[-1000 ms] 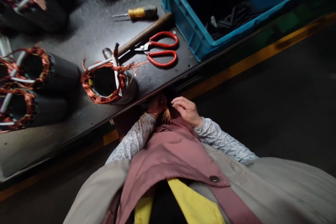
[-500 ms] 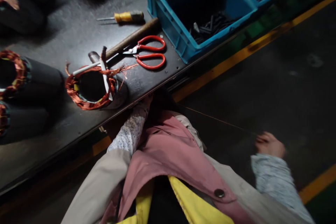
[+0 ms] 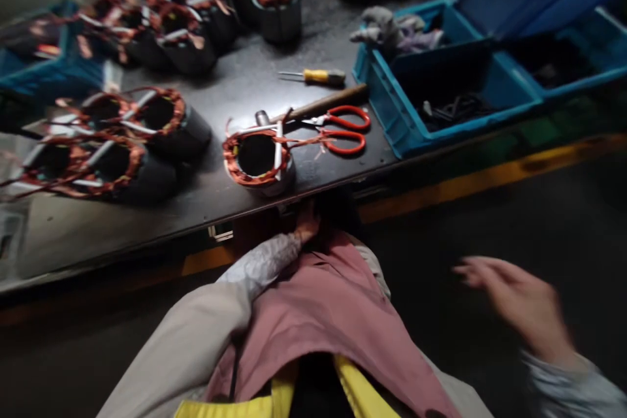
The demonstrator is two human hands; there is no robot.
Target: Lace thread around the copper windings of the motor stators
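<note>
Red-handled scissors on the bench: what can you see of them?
The scissors lie on the dark bench, unheld, beside a wooden tool handle. Two red loop handles spread toward the blue bin; the metal-looking pivot is silvery. The blades point toward the copper-wound cylinder, tips too dark to tell. Whether its loose strands touch them is unclear.

Wound stator (image 3: 257,179), dark cyl. body w/ copper winding ring round a dark open bore; stands nr front edge of bench (image 3: 328,170), bore facing up; one white sleeve along back of ring, another crossing its R side; loose copper lead runs off R twd red-handled scissors (image 3: 321,120); short end pokes up back L.
</note>
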